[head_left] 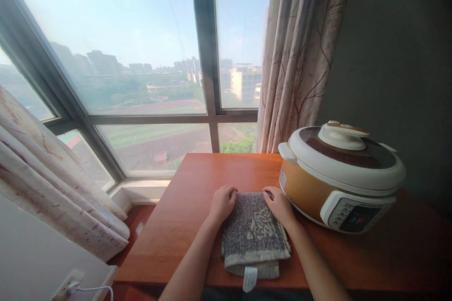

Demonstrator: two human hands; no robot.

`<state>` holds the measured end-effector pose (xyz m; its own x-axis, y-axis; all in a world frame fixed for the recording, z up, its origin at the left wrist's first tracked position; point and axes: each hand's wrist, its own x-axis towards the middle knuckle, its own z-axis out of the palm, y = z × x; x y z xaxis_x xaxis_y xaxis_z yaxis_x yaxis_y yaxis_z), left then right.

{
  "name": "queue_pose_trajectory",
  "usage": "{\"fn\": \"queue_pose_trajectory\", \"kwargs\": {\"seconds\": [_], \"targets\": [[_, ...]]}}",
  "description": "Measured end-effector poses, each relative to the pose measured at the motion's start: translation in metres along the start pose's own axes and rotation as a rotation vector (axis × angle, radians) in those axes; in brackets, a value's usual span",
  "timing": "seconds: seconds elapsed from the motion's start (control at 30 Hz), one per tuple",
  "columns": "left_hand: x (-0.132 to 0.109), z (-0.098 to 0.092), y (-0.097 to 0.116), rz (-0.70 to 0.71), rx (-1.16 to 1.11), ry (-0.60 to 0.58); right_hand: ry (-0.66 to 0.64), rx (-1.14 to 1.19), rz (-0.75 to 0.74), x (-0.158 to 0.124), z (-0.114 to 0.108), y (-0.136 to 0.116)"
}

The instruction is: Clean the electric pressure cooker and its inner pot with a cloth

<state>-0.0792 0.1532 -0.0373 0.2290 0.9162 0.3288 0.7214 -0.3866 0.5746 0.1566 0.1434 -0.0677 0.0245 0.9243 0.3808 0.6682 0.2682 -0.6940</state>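
Observation:
A folded grey towel (252, 225) with a pale woven pattern lies on the wooden table in front of me. Its near edge has a light border, and a white tag (250, 278) hangs from it toward me. At the towel's far left corner is my left hand (223, 203), its fingers curled in and closed on the edge. My right hand (278, 204) grips the far right corner in the same way, thumb and fingers close together. Some fingertips of both hands are hidden.
To the right of my right hand stands a brown and white electric cooker (318, 193) with a glass lid. The table (162, 230) ends at its left edge. Beyond are windows, curtains (300, 56) and a wall socket with a plugged-in cable (92, 288).

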Motion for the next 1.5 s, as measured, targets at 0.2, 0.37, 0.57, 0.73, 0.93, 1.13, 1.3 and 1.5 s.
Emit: {"fn": "queue_pose_trajectory", "kwargs": {"seconds": [0.2, 0.37, 0.57, 0.73, 0.93, 1.13, 1.3, 1.5], "targets": [[0.0001, -0.0016, 0.0023, 0.000, -0.005, 0.003, -0.001, 0.003, -0.003, 0.0002, -0.0007, -0.0004], [0.0003, -0.0011, 0.0019, -0.001, -0.001, 0.002, -0.003, -0.001, -0.002, 0.0001, -0.0014, -0.0013], [-0.0007, -0.0017, 0.0017, 0.001, 0.006, -0.003, -0.005, -0.004, -0.005, 0.0000, -0.0021, -0.0018], [-0.0006, -0.0020, 0.0020, 0.002, 0.011, -0.003, -0.002, -0.006, -0.008, 0.0002, -0.0020, -0.0019], [0.0003, -0.0014, 0.0016, 0.006, 0.020, -0.007, -0.003, -0.009, -0.011, 0.0003, -0.0018, -0.0015], [0.0002, -0.0021, 0.0023, 0.001, 0.014, -0.012, -0.008, -0.011, -0.006, 0.0003, -0.0022, -0.0019], [-0.0001, -0.0018, 0.0021, -0.004, 0.009, -0.009, -0.016, -0.011, 0.002, 0.0006, -0.0027, -0.0020], [-0.0002, -0.0031, 0.0038, -0.004, 0.007, -0.012, -0.026, -0.014, 0.010, 0.0005, -0.0033, -0.0022]]}}
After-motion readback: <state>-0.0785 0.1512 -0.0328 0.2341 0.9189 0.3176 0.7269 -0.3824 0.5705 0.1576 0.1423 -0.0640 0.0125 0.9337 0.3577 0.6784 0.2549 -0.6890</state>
